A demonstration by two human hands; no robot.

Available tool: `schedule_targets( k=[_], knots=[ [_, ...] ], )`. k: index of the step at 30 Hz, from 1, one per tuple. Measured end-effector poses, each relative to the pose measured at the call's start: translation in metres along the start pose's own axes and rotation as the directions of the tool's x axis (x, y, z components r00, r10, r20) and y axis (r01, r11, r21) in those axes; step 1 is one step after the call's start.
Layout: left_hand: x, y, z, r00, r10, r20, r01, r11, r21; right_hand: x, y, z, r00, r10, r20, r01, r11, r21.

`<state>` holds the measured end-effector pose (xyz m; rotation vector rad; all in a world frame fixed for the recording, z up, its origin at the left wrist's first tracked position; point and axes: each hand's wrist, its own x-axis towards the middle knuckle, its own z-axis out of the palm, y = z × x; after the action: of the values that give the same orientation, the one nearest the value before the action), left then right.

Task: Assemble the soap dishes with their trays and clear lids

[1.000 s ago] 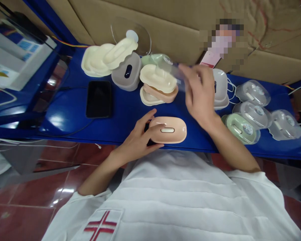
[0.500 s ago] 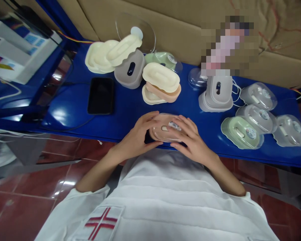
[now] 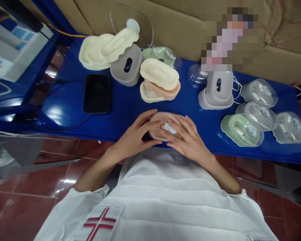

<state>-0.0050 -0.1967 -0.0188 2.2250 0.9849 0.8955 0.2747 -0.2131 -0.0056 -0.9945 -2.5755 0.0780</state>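
Note:
A pink oval box point(image 3: 163, 120) with a clear plastic lid over it sits at the near edge of the blue table point(image 3: 125, 110). My left hand point(image 3: 135, 135) grips its left end, thumb below and fingers curled on top. My right hand point(image 3: 187, 139) lies over the lid from the right, fingers spread and pressing down. A small white sticker point(image 3: 170, 127) shows on the lid between my fingers.
A black phone point(image 3: 96, 93) lies to the left. Behind are stacked cream and pink trays point(image 3: 159, 82), a grey box point(image 3: 126, 68) and cream trays point(image 3: 97, 53). At right stand a grey box point(image 3: 217, 90), a lidded green box point(image 3: 240, 130) and several clear-lidded boxes point(image 3: 259, 92). Cardboard backs the table.
My right hand came down from the back of the table with a clear lid and set it on the pink box. It now presses the lid; the left hand stayed.

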Motion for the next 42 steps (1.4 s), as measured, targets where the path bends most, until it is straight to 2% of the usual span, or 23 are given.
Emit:
schedule_targets(
  k=[6, 16, 20, 26, 30, 35, 38, 42],
  knots=[
    [0.0, 0.0, -0.002, 0.996, -0.077, 0.039, 0.078, 0.997, -0.015, -0.004, 0.0, 0.002, 0.998, 0.065, 0.003, -0.065, 0.996, 0.058],
    [0.001, -0.003, -0.002, 0.993, -0.112, 0.046, 0.114, 0.993, -0.036, 0.0, -0.002, -0.001, 0.999, 0.048, 0.007, -0.048, 0.998, 0.037],
    [0.001, -0.002, -0.003, 0.991, -0.089, 0.095, 0.093, 0.995, -0.039, -0.005, 0.002, 0.0, 0.999, 0.04, 0.014, -0.041, 0.999, 0.03],
    [0.003, 0.004, -0.005, 0.981, -0.004, 0.196, -0.007, 0.998, 0.06, -0.031, 0.004, -0.007, 0.994, 0.045, -0.095, -0.042, 0.999, 0.032],
    [0.004, 0.005, -0.006, 0.976, -0.022, 0.217, -0.004, 0.993, 0.118, -0.069, 0.004, -0.017, 0.967, 0.169, -0.19, -0.173, 0.985, -0.006],
    [0.004, 0.0, -0.002, 0.975, 0.068, 0.21, -0.107, 0.978, 0.18, -0.112, 0.01, -0.028, 0.885, 0.325, -0.332, -0.374, 0.923, -0.092],
    [0.004, -0.002, 0.0, 0.975, 0.09, 0.204, -0.131, 0.972, 0.197, -0.124, 0.016, -0.033, 0.848, 0.372, -0.378, -0.446, 0.885, -0.13],
    [0.004, -0.002, 0.001, 0.974, 0.094, 0.206, -0.136, 0.969, 0.204, -0.13, 0.027, -0.039, 0.831, 0.412, -0.374, -0.507, 0.838, -0.203]
  ],
)
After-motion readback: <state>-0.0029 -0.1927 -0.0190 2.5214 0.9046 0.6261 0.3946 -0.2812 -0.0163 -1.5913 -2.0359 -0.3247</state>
